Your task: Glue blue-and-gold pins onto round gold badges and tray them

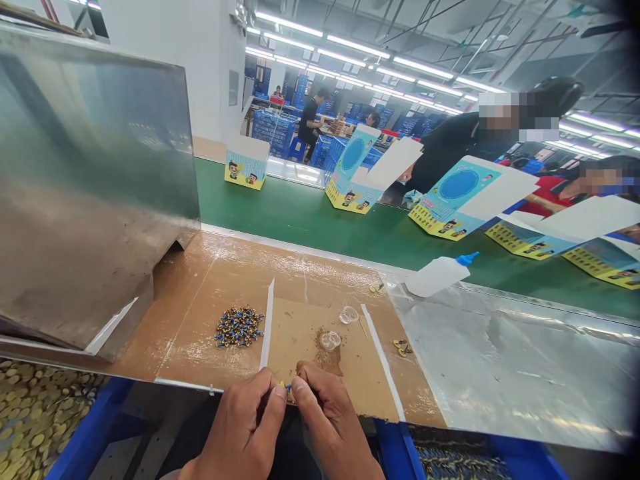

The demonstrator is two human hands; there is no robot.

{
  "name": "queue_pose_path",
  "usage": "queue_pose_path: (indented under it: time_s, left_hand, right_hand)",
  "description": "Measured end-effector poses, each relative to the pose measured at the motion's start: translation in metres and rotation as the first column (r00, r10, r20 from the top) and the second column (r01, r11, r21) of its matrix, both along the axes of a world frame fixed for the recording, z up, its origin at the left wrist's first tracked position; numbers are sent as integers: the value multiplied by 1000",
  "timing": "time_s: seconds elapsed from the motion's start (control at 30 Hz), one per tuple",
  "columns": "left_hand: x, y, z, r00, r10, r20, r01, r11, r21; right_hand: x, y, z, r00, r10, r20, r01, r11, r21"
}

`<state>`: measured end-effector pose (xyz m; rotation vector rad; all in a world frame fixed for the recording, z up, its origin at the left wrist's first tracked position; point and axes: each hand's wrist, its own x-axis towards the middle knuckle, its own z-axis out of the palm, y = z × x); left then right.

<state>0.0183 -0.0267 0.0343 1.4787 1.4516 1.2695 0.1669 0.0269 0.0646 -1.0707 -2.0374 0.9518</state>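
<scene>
My left hand (247, 427) and my right hand (330, 427) meet at the near edge of a taped cardboard work mat (200, 293). Both pinch one tiny blue and gold piece (287, 386) between thumbs and fingertips. A heap of similar small blue and gold pieces (239, 327) lies on the mat to the left of my hands. Two small clear cups (330, 341) stand just beyond my fingers, the farther clear cup (349, 315) tipped. A few loose pieces (401, 347) lie to the right.
A white squeeze bottle with a blue tip (440, 274) lies on the metal ledge. Behind it a green conveyor belt (300, 213) carries open printed boxes (350, 173). Other people work across the belt. A steel chute (90, 180) stands at left above a bin of gold discs (35, 413).
</scene>
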Motion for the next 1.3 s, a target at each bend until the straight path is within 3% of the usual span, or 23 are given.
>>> queue_pose_path:
  time_s: [0.4, 0.77, 1.0, 1.3]
  left_hand:
    - [3, 1, -10, 999, 28, -17, -29, 997, -76]
    - [1, 2, -17, 997, 50, -58, -49, 999, 19]
    - [1, 1, -15, 993, 56, -100, -52, 998, 36]
    - [-1, 4, -2, 987, 37, -156, -24, 996, 87]
  right_hand:
    - [2, -3, 0, 997, -21, 77, 13, 995, 98]
    - [3, -6, 0, 998, -15, 67, 9, 996, 94]
    - [1, -7, 0, 997, -11, 76, 3, 995, 101]
    - [2, -8, 0, 999, 3, 54, -9, 995, 101]
